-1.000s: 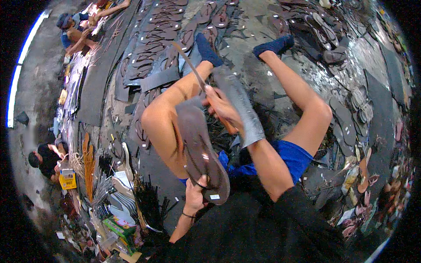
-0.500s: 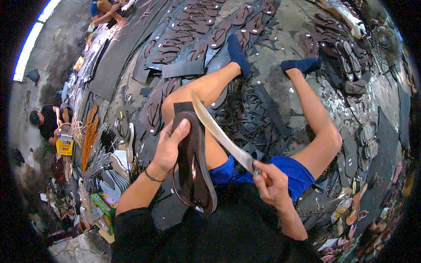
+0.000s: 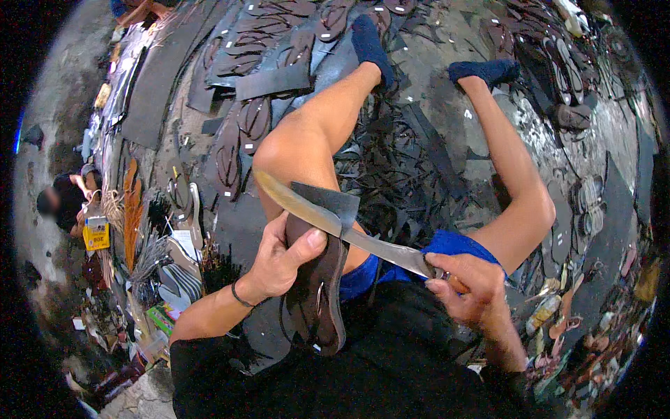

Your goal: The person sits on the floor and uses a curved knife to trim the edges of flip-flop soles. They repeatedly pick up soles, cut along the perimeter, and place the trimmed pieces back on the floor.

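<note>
Gripping one brown sandal (image 3: 315, 283) in left hand (image 3: 278, 262), near blue shorts (image 3: 457, 246). Clasping one curved knife (image 3: 359, 242) by its handle in right hand (image 3: 469, 288); crossing toe end and one dark flap (image 3: 338, 201). Wearing two navy socks (image 3: 371, 50).

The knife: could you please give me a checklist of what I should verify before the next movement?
1. Knife in right hand: ok, gripped at the handle.
2. Sandal in left hand: ok, thumb on top.
3. Left thumb well away from the blade: not ok, it lies close beside it.
4. Blade apart from the left leg: cannot tell, they overlap in this view.
5. Dark sheet piece joined to the sandal: cannot tell, the blade hides the junction.
</note>
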The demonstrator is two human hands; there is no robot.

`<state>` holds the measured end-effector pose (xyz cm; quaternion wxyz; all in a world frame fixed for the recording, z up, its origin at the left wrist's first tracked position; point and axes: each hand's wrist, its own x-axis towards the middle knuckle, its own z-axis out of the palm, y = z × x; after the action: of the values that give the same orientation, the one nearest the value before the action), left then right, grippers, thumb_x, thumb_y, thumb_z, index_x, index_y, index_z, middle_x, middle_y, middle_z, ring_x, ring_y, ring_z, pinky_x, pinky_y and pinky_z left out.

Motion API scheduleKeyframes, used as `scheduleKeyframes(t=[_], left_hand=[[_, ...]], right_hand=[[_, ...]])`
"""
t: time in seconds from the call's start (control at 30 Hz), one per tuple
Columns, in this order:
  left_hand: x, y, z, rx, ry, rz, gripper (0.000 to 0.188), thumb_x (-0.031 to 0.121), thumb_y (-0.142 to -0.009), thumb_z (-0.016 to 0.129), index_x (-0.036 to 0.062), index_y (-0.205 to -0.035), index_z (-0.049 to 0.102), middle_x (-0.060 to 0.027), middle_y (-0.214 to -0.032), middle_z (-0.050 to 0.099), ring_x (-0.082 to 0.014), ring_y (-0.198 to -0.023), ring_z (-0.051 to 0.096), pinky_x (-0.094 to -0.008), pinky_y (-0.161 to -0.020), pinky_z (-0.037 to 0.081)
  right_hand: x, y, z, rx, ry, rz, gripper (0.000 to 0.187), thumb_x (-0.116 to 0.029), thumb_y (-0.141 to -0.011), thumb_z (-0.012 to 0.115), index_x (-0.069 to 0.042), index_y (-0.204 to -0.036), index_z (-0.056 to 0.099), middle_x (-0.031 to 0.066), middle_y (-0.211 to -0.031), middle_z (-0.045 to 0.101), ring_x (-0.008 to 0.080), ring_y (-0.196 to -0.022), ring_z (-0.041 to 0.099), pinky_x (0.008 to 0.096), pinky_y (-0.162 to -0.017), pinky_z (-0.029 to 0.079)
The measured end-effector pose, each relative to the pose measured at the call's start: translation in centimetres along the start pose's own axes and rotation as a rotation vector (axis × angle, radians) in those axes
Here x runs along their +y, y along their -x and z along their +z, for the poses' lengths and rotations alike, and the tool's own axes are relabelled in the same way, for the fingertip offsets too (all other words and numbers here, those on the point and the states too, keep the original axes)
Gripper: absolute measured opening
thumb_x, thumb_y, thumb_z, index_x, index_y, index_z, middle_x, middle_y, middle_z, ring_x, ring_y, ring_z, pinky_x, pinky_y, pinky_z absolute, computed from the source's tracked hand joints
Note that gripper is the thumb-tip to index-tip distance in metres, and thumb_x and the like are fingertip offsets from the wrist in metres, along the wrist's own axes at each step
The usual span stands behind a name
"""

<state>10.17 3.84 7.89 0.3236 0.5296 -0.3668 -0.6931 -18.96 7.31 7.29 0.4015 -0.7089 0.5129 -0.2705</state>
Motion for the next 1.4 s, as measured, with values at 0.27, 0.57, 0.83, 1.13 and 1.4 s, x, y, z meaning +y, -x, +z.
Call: scheduleKeyframes(t=[0.27, 0.57, 0.83, 1.13, 1.4], left_hand=[[0.6, -0.9, 1.7, -0.140, -0.023, -0.053, 0.029, 0.017, -0.090, 0.064, 0.0004, -0.114, 0.058, -0.0050, -0.105, 0.063, -0.0120, -0.098, 0.057, -0.0280, -0.088, 0.046], [3.6, -1.7, 2.5, -0.193, -0.377, 0.083, 0.044, 0.016, -0.086, 0.070, 0.0013, -0.124, 0.053, -0.0059, -0.113, 0.060, -0.0152, -0.103, 0.057, -0.0317, -0.090, 0.045], [2.4, 2.5, 2.8, -0.553, -0.130, 0.168, 0.063, 0.050, -0.074, 0.076, -0.0001, -0.107, 0.057, -0.0111, -0.088, 0.065, -0.0201, -0.071, 0.061, -0.0282, -0.064, 0.047], [-1.8, -5.8, 10.7, -0.039, 0.879, 0.370, 0.040, 0.044, -0.091, 0.058, 0.0118, -0.116, 0.060, -0.0034, -0.103, 0.068, -0.0184, -0.091, 0.067, -0.0342, -0.074, 0.058], [-7.5, -5.2, 8.8, -0.027, 1.051, -0.022, 0.034, 0.032, -0.093, 0.055, 0.0089, -0.118, 0.061, -0.0100, -0.114, 0.066, -0.0247, -0.102, 0.064, -0.0422, -0.092, 0.052]], right_hand=[[-3.1, -6.1, -3.3, -0.168, -0.011, 0.007, 0.023, -0.023, -0.082, 0.070, -0.007, -0.099, 0.068, 0.0141, -0.071, 0.065, 0.0327, -0.062, 0.064, 0.0403, -0.056, 0.052], [-3.4, -11.6, -3.2, -0.420, -0.131, -0.148, 0.036, -0.026, -0.089, 0.061, -0.010, -0.121, 0.061, 0.0175, -0.063, 0.060, 0.0338, -0.057, 0.059, 0.0402, -0.058, 0.050], [-1.4, -6.4, 1.7, 0.305, -0.347, -0.215, 0.068, 0.000, -0.073, 0.072, -0.012, -0.137, 0.051, 0.0078, -0.075, 0.056, 0.0162, -0.060, 0.052, 0.0273, -0.057, 0.045], [1.3, -2.6, 5.0, 0.716, -0.097, -0.189, 0.055, -0.007, -0.074, 0.073, -0.004, -0.126, 0.056, 0.0118, -0.090, 0.067, 0.0263, -0.070, 0.063, 0.0345, -0.065, 0.052], [1.4, 6.8, 5.3, 0.576, 0.075, 0.134, 0.032, -0.020, -0.081, 0.072, -0.004, -0.108, 0.066, 0.0107, -0.087, 0.068, 0.0226, -0.064, 0.064, 0.0329, -0.058, 0.052]])
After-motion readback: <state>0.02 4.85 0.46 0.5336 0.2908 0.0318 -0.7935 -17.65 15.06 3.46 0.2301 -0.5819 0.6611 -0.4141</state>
